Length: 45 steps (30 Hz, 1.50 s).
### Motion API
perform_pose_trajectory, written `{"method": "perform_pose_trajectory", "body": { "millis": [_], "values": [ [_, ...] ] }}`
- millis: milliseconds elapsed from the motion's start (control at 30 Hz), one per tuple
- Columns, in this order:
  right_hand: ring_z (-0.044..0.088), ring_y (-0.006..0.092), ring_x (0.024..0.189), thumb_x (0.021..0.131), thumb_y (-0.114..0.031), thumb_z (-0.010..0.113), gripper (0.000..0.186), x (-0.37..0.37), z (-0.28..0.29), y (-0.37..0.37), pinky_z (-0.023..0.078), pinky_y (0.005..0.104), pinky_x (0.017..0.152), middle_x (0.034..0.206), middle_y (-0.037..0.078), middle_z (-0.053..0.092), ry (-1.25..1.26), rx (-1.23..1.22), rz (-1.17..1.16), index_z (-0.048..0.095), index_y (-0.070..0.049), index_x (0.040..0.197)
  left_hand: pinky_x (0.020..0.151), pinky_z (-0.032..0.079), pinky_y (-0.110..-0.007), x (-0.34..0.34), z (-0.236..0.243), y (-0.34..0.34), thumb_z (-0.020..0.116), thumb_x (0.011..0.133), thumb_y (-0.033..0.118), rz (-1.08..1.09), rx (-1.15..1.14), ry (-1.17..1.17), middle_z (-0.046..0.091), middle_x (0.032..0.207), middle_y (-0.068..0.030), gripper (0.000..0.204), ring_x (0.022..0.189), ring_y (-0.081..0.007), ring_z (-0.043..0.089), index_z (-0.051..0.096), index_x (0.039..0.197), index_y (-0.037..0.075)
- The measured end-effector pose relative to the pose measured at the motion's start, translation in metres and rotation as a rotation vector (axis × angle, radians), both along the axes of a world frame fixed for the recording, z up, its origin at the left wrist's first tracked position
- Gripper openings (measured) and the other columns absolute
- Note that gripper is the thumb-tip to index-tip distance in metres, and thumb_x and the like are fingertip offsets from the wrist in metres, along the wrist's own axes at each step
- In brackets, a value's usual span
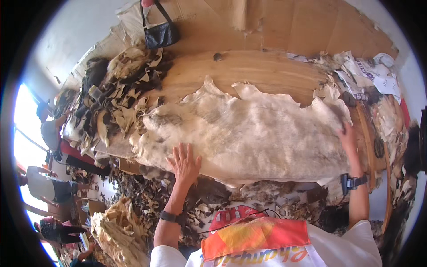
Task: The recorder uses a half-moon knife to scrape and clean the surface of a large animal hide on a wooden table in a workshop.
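Note:
A large cream-coloured animal hide [258, 133] lies spread on a wooden table [267, 66], with ragged edges and a greyish patch toward its left end. My left hand [186, 165] rests flat on the near left part of the hide, fingers spread. At the hide's right end, my right hand [347, 137] touches its edge with the fingers stretched out; the fingertips are slightly blurred. Each wrist has a dark band, and the right one carries a small device [353, 182].
Dark and pale hide scraps [120, 102] are heaped on the table's left. Papers [371, 80] and a wooden strip [365, 133] lie at the right. A black bag [160, 34] hangs at the back. Scraps cover the floor near a pale hide pile [119, 227]; several people stand far left.

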State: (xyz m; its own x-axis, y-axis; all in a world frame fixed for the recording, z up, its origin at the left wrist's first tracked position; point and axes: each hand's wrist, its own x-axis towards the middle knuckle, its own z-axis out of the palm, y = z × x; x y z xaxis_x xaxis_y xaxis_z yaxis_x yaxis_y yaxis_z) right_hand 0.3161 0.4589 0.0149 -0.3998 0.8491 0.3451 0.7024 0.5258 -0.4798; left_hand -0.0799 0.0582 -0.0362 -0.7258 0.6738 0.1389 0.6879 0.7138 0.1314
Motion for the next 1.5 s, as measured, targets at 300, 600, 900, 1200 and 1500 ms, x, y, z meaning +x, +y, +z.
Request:
{"method": "perform_pose_trajectory", "body": {
  "millis": [300, 600, 900, 1200, 1500],
  "values": [
    [0.060, 0.0378, 0.077, 0.085, -0.020, 0.050, 0.036, -0.267, 0.024, -0.212, 0.049, 0.0420, 0.069, 0.091, 0.022, 0.058, -0.261, -0.153, 0.596, 0.050, -0.002, 0.116, 0.105, 0.014, -0.054, 0.007, 0.022, 0.011, 0.059, 0.079, 0.031, -0.789, 0.070, -0.168, 0.023, 0.142, -0.0147, 0.062, 0.132, -0.0341, 0.019, 0.034, 0.134, 0.015],
    [0.058, 0.0380, 0.084, 0.087, -0.024, 0.046, 0.028, -0.414, -0.025, -0.159, 0.047, 0.0472, 0.071, 0.090, 0.022, 0.059, -0.490, -0.045, 0.279, 0.055, -0.002, 0.101, 0.099, 0.029, -0.052, -0.009, -0.014, 0.018, 0.048, 0.080, 0.020, -0.979, 0.149, 0.118, 0.031, 0.137, -0.0172, 0.054, 0.126, -0.0357, 0.030, 0.035, 0.132, 0.014],
    [0.055, 0.0386, 0.095, 0.088, -0.024, 0.044, 0.033, -0.410, 0.002, -0.226, 0.044, 0.0464, 0.080, 0.102, 0.022, 0.058, -0.607, -0.153, 0.459, 0.054, -0.003, 0.112, 0.099, 0.027, -0.052, -0.022, -0.020, 0.006, 0.047, 0.080, 0.020, -0.927, 0.144, 0.026, 0.029, 0.138, -0.0165, 0.054, 0.128, -0.0344, 0.027, 0.036, 0.132, 0.016],
    [0.057, 0.0393, 0.086, 0.084, -0.021, 0.049, 0.024, -0.483, -0.020, -0.127, 0.045, 0.0480, 0.074, 0.091, 0.022, 0.060, -0.505, -0.059, 0.486, 0.055, 0.000, 0.093, 0.099, 0.025, -0.053, -0.017, -0.024, 0.010, 0.047, 0.079, 0.022, -0.907, 0.101, 0.076, 0.030, 0.138, -0.0160, 0.055, 0.128, -0.0339, 0.028, 0.035, 0.133, 0.017],
    [0.058, 0.0367, 0.092, 0.084, -0.021, 0.047, 0.027, -0.547, -0.013, -0.086, 0.046, 0.0466, 0.077, 0.092, 0.021, 0.060, -0.434, -0.075, 0.298, 0.057, -0.001, 0.099, 0.102, 0.019, -0.053, -0.011, -0.016, 0.019, 0.044, 0.081, 0.027, -0.927, 0.074, 0.029, 0.027, 0.141, -0.0150, 0.056, 0.130, -0.0332, 0.024, 0.033, 0.134, 0.017]
  ]
}}
